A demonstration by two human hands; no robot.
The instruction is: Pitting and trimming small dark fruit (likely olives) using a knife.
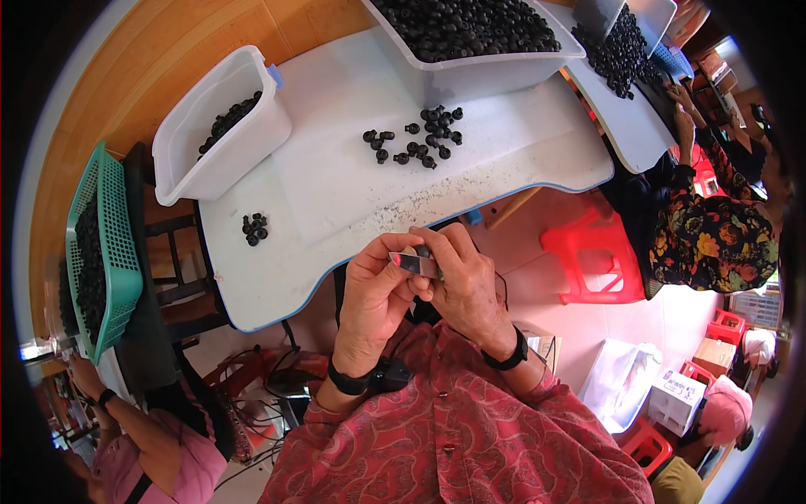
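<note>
My left hand and my right hand meet just below the near edge of the white table. Together they pinch a small flat metal blade, and a small black part sits at its top between the fingertips. On the table beyond my hands lies a loose scatter of small black round parts. A smaller cluster of the same parts lies to the left. Both wrists wear black bands.
A white bin with some black parts stands at the table's left, a large full white bin at the back. A green basket of parts sits far left. Other people work at the right and lower left. A red stool stands right.
</note>
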